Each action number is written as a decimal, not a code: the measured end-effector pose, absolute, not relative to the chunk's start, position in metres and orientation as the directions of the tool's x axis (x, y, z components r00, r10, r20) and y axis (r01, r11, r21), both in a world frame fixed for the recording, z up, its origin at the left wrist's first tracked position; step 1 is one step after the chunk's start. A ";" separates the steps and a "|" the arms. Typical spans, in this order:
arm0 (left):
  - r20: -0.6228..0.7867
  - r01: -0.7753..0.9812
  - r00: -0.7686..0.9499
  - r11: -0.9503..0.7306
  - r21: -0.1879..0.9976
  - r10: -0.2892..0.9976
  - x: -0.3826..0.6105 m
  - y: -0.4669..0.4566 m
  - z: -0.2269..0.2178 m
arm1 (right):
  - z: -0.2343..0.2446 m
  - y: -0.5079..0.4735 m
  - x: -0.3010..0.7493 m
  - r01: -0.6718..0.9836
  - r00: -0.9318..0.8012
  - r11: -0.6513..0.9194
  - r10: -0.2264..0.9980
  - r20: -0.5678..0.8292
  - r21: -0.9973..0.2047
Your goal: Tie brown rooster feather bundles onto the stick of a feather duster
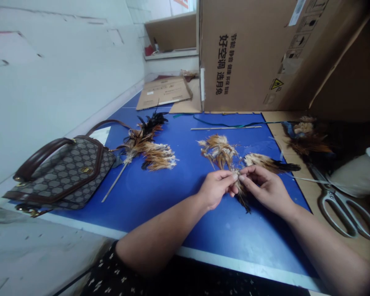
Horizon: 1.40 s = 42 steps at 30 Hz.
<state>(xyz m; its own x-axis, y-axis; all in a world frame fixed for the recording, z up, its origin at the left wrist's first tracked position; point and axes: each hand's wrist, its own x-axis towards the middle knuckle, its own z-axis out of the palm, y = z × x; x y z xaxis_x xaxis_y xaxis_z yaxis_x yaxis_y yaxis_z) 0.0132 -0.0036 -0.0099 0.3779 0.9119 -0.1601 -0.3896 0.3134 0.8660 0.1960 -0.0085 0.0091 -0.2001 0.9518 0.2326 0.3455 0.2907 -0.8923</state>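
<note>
Contact point mostly covered by fingertips; what is pinched there is hard to make out. Tuft [243, 200] is held just above the table [179, 193], its dark tips pointing down toward the near edge; its upper end is blended with the feather pile [218, 149] behind. Strand [308, 179] is seen running from the roll [353, 174] toward the right hand; its end is lost there. Roll is cut off by the right edge; scissors' [342, 209] blades are partly covered and shadowed. Carton [249, 53] is cropped at top.

Left hand [216, 189] is reached in from lower left, thumb and forefinger closed on the tuft, other fingers curled under. Right hand [267, 190] is angled in from lower right, thumb and forefinger nearly meeting the left's, tuft pinched there too, remaining fingers loosely bent. Pale feathers [259, 159] are laid just behind it.
</note>
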 end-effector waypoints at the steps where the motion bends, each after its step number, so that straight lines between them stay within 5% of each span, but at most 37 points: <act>1: -0.162 -0.395 0.375 0.315 0.863 0.913 0.013 -0.003 -0.010 | 0.009 -0.009 0.196 0.352 -0.184 0.295 0.952 0.244 -0.888; 17: -0.144 -0.496 0.344 0.310 0.811 0.928 0.014 -0.003 -0.006 | 0.006 -0.014 0.191 0.422 -0.167 0.467 0.882 0.440 -0.777; 27: -0.099 -0.524 0.363 0.291 0.800 0.926 0.016 -0.003 -0.009 | 0.012 -0.015 0.183 0.154 -0.071 0.156 0.987 0.147 -0.976; 34: -0.088 -0.533 0.408 0.315 0.785 0.909 0.015 -0.004 -0.008 | 0.005 -0.010 0.190 0.039 -0.218 -0.056 0.974 -0.064 -0.998; 42: -0.166 -0.422 0.352 0.314 0.851 0.921 0.012 -0.004 -0.002 | 0.016 -0.015 0.188 0.204 -0.148 0.158 0.981 0.129 -0.966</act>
